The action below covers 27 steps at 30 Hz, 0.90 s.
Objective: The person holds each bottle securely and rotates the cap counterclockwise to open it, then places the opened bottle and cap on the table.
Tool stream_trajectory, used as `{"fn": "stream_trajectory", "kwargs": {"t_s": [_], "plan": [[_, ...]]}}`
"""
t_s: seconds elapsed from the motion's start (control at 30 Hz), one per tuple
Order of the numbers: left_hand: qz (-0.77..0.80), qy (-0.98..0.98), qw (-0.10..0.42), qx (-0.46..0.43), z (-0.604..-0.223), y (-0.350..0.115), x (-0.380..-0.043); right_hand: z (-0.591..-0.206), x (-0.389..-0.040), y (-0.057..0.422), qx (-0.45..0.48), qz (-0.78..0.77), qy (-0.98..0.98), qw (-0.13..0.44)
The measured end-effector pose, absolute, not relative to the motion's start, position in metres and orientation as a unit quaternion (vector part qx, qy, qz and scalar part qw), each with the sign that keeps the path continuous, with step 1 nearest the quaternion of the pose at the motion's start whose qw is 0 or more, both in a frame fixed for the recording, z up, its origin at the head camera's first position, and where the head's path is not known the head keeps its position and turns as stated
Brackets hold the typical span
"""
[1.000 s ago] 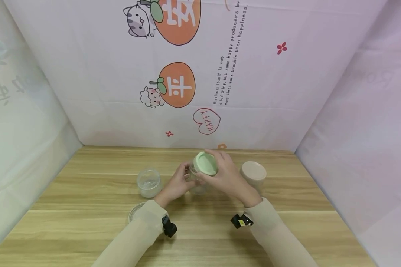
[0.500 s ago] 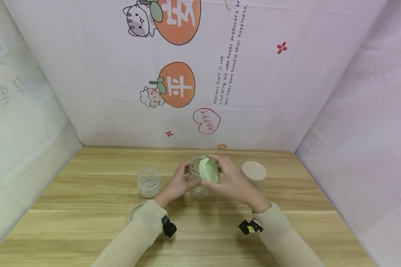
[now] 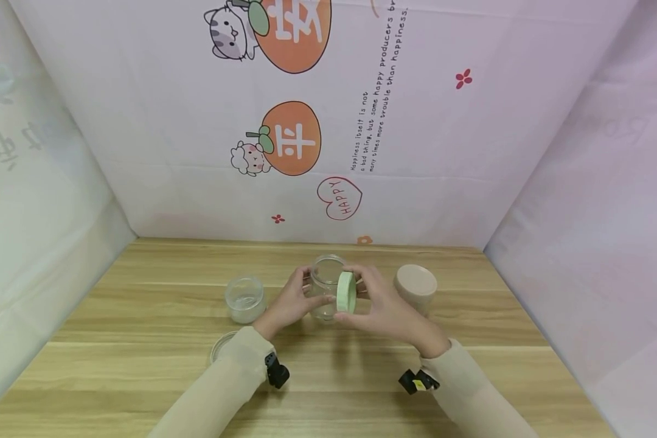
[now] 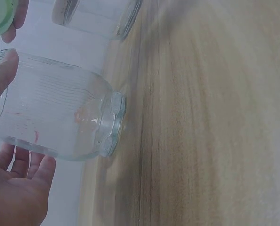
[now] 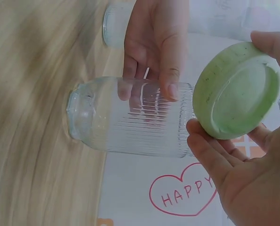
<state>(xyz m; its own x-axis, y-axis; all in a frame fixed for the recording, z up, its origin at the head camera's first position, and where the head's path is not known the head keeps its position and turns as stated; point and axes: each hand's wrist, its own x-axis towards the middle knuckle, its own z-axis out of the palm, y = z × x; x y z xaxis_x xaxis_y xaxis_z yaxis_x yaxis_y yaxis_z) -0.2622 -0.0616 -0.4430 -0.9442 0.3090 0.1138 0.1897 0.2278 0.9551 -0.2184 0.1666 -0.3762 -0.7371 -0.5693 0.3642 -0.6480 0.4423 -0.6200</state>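
Note:
A clear ribbed glass jar [image 3: 323, 277] stands upright on the wooden table, its mouth uncovered. My left hand [image 3: 291, 302] holds it from the left, thumb on the near side and fingers round the far side, as the left wrist view also shows. Just right of the jar's upper part, my right hand [image 3: 389, 313] grips a pale green round lid [image 3: 346, 293] by its rim. The lid is tipped on edge, apart from the jar's mouth in the head view. Its recessed inner face turns toward the right palm in the right wrist view.
Left of my left hand stands a short open glass jar [image 3: 244, 301]. A clear round rim [image 3: 219, 348] lies partly under my left sleeve. At right is a jar with a beige lid [image 3: 416, 280]. A printed white cloth wall [image 3: 416, 207] closes off the table's back.
The right hand has lifted the green lid off the jar's mouth, moved it right and down, and turned it from tilted to on edge. The left hand keeps its hold on the jar.

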Motion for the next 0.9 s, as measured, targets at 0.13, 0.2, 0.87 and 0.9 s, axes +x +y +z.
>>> {"fn": "stream_trajectory", "kwargs": {"t_s": [0.13,0.2,0.87,0.9], "plan": [[0.597,0.785,0.051,0.156,-0.443,-0.062,-0.261,-0.378,-0.218,0.168,0.361,0.393,-0.845,0.036],[0.596,0.787,0.051,0.153,-0.443,-0.062,-0.261,-0.379,-0.217,0.169,0.364,0.396,-0.843,0.021],[0.586,0.794,0.047,0.155,-0.441,-0.062,-0.261,-0.409,-0.210,0.178,0.381,0.379,-0.833,-0.133],[0.586,0.794,0.048,0.154,-0.441,-0.062,-0.261,-0.410,-0.210,0.178,0.378,0.377,-0.835,-0.136]]}}
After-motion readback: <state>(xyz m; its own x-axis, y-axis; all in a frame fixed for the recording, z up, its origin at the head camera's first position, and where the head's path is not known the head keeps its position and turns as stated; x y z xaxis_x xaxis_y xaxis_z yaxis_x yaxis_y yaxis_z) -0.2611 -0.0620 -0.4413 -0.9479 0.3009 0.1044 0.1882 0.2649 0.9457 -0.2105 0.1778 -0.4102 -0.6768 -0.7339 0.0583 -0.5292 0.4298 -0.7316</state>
